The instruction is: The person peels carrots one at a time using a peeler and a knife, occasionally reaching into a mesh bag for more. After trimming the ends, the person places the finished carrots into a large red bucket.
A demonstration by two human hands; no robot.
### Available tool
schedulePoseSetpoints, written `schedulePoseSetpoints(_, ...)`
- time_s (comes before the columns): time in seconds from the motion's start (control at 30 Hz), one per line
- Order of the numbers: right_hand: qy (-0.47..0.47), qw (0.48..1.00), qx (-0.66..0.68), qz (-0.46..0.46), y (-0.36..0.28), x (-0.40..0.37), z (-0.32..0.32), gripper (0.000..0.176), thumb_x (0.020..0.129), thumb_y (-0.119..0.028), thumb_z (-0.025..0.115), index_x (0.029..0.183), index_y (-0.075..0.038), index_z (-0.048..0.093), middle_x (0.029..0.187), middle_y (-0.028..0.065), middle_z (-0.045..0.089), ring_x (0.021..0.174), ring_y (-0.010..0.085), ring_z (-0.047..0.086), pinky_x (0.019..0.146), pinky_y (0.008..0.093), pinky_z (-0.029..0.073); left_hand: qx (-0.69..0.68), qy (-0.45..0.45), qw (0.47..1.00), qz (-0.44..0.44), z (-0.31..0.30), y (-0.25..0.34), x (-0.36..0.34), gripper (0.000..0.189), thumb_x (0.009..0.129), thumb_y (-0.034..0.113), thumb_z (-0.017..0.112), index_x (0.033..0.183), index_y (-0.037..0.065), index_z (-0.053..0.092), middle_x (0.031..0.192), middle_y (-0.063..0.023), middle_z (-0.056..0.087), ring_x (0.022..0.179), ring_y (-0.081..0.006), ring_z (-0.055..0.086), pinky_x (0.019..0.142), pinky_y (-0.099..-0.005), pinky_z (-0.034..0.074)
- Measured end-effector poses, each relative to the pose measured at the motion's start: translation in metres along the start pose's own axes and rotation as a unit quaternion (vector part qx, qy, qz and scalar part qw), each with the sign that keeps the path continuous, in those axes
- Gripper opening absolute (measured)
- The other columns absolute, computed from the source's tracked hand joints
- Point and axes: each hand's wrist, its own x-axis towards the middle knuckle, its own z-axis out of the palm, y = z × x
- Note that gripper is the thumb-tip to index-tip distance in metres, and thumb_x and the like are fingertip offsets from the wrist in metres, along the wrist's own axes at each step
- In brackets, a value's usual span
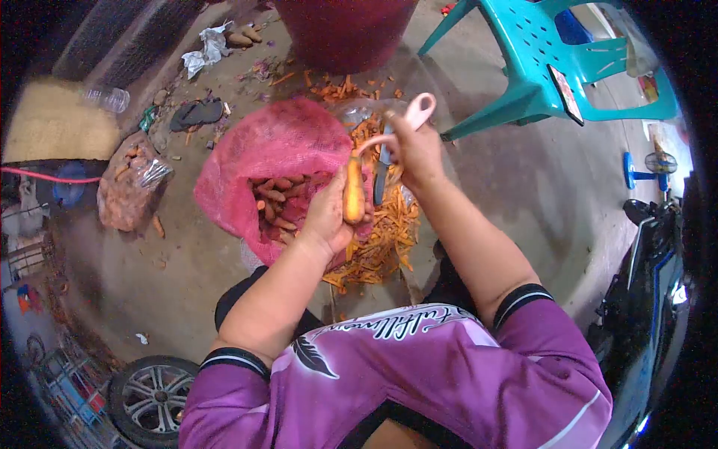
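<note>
My left hand is wrapped round a peeled orange sweet potato, held upright over the edge of a sack. In my right hand is a pink peeler, its looped handle sticking up past my fingers and its head near the top of the sweet potato. A knife with a dark blade shows just below the peeler, over the peelings. The pink mesh sack gapes open at my left, with unpeeled sweet potatoes inside. Orange peelings are heaped between my legs.
A big red tub stands ahead, and a teal plastic chair with a phone on it at the right. To the left are a filled plastic bag, a sandal and a wheel. A motorbike is at far right.
</note>
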Motion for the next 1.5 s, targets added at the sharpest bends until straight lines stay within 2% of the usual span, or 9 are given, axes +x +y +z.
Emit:
schedulePoseSetpoints(0.13, -0.157, 0.984, -0.022, 0.081, 0.003, -0.051, 0.014, 0.022, 0.072, -0.022, 0.061, 0.065, -0.002, 0.054, 0.058, 0.0038, 0.054, 0.046, 0.0108, 0.049, 0.042, 0.0235, 0.039, -0.046, 0.032, 0.998, -0.007, -0.007, -0.002, 0.006, 0.034, 0.084, 0.042, 0.044, 0.096, 0.011, 0.053, 0.071, 0.0005, 0.053, 0.058, -0.0101, 0.052, 0.046, -0.0243, 0.042)
schedulePoseSetpoints(0.3, -0.141, 0.986, 0.038, 0.080, 0.011, -0.049, 0.014, 0.016, 0.070, -0.014, 0.060, 0.066, 0.000, 0.054, 0.059, 0.0049, 0.055, 0.047, 0.0109, 0.050, 0.042, 0.0248, 0.039, -0.043, -0.020, 0.999, 0.004, -0.010, -0.012, 0.004, 0.027, 0.085, 0.033, 0.046, 0.095, 0.009, 0.053, 0.081, -0.0036, 0.056, 0.069, -0.0172, 0.055, 0.062, -0.0317, 0.048)
schedulePoseSetpoints(0.6, 0.064, 0.995, -0.068, -0.036, 0.030, 0.045, -0.032, 0.018, 0.066, -0.014, 0.061, 0.068, 0.003, 0.055, 0.061, 0.0073, 0.056, 0.048, 0.0140, 0.052, 0.044, 0.0271, 0.041, 0.041, -0.109, 0.992, -0.055, 0.001, -0.036, -0.004, 0.037, 0.086, 0.041, 0.038, 0.104, 0.010, 0.047, 0.066, -0.0019, 0.045, 0.056, -0.0121, 0.046, 0.047, -0.0239, 0.037)
schedulePoseSetpoints(0.77, 0.009, 0.999, -0.032, -0.002, 0.013, 0.013, -0.009, 0.019, 0.072, -0.016, 0.061, 0.072, 0.000, 0.051, 0.060, 0.0032, 0.051, 0.046, 0.0110, 0.047, 0.040, 0.0232, 0.035, 0.016, -0.021, 0.996, -0.081, -0.007, -0.012, 0.003, 0.031, 0.088, 0.035, 0.036, 0.104, 0.010, 0.046, 0.069, -0.0031, 0.048, 0.057, -0.0140, 0.048, 0.048, -0.0247, 0.039)
schedulePoseSetpoints(0.93, -0.075, 0.996, -0.028, 0.040, 0.016, -0.012, 0.004, 0.016, 0.070, -0.016, 0.062, 0.068, -0.001, 0.056, 0.059, 0.0049, 0.054, 0.046, 0.0114, 0.049, 0.042, 0.0241, 0.036, 0.036, 0.015, 0.999, 0.019, -0.001, -0.022, 0.007, 0.032, 0.089, 0.031, 0.035, 0.105, 0.006, 0.046, 0.072, -0.0036, 0.051, 0.057, -0.0133, 0.049, 0.051, -0.0246, 0.043)
schedulePoseSetpoints(1.03, 0.033, 0.992, -0.122, -0.013, 0.012, 0.024, -0.018, 0.017, 0.071, -0.014, 0.060, 0.072, -0.001, 0.049, 0.058, 0.0033, 0.050, 0.044, 0.0117, 0.047, 0.036, 0.0250, 0.034, 0.087, -0.042, 0.995, 0.022, 0.000, -0.029, -0.001, 0.033, 0.089, 0.032, 0.036, 0.105, 0.005, 0.047, 0.071, -0.0035, 0.052, 0.058, -0.0128, 0.050, 0.051, -0.0241, 0.043)
schedulePoseSetpoints(1.13, 0.091, 0.995, 0.023, 0.023, 0.011, 0.034, -0.026, 0.018, 0.072, -0.018, 0.061, 0.070, -0.003, 0.050, 0.055, 0.0025, 0.048, 0.043, 0.0105, 0.045, 0.037, 0.0234, 0.032, 0.096, -0.051, 0.994, -0.004, 0.001, -0.023, -0.006, 0.034, 0.089, 0.034, 0.037, 0.105, 0.006, 0.048, 0.070, -0.0028, 0.051, 0.060, -0.0118, 0.051, 0.050, -0.0229, 0.042)
schedulePoseSetpoints(1.33, -0.088, 0.992, -0.092, 0.023, 0.014, -0.014, 0.000, 0.019, 0.072, -0.017, 0.061, 0.075, -0.002, 0.050, 0.059, 0.0026, 0.050, 0.046, 0.0099, 0.047, 0.038, 0.0221, 0.033, 0.132, 0.033, 0.990, 0.043, 0.005, -0.013, 0.001, 0.029, 0.090, 0.027, 0.034, 0.105, 0.007, 0.049, 0.074, -0.0021, 0.052, 0.057, -0.0106, 0.049, 0.047, -0.0230, 0.041)
schedulePoseSetpoints(1.5, -0.089, 0.993, -0.063, 0.049, 0.008, -0.010, -0.003, 0.023, 0.070, -0.021, 0.064, 0.065, 0.000, 0.056, 0.055, 0.0041, 0.054, 0.044, 0.0106, 0.049, 0.039, 0.0247, 0.037, 0.153, 0.000, 0.984, 0.088, 0.000, -0.022, 0.004, 0.029, 0.090, 0.023, 0.034, 0.108, 0.005, 0.048, 0.084, -0.0022, 0.053, 0.069, -0.0097, 0.051, 0.060, -0.0233, 0.043)
